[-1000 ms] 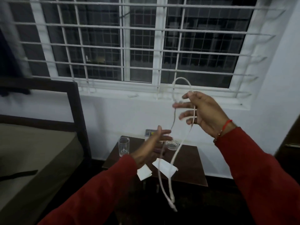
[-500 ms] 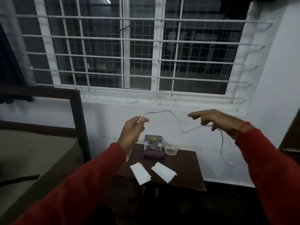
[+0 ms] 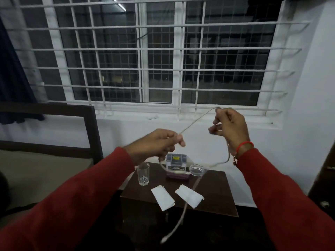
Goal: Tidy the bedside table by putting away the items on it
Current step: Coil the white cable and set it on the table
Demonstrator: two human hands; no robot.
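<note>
A white cable (image 3: 195,121) runs taut between my two hands, held up above the dark bedside table (image 3: 217,192). My left hand (image 3: 157,144) pinches one part of it; my right hand (image 3: 229,124) grips it higher up, near the window sill. The rest of the cable loops down past my right wrist and dangles in front of the table, its plug end (image 3: 164,239) hanging low. On the table stand a drinking glass (image 3: 143,173), a purple and grey box (image 3: 176,167), a small glass dish (image 3: 196,169) and two white folded papers (image 3: 163,197) (image 3: 189,195).
A bed with a dark frame (image 3: 90,131) stands to the left of the table. A barred window (image 3: 159,57) fills the white wall behind. A dark door with a handle (image 3: 329,167) is at the right edge.
My right hand has risen and drawn closer to the left, pulling the cable taut between them. The loose end now hangs lower, in front of the table.
</note>
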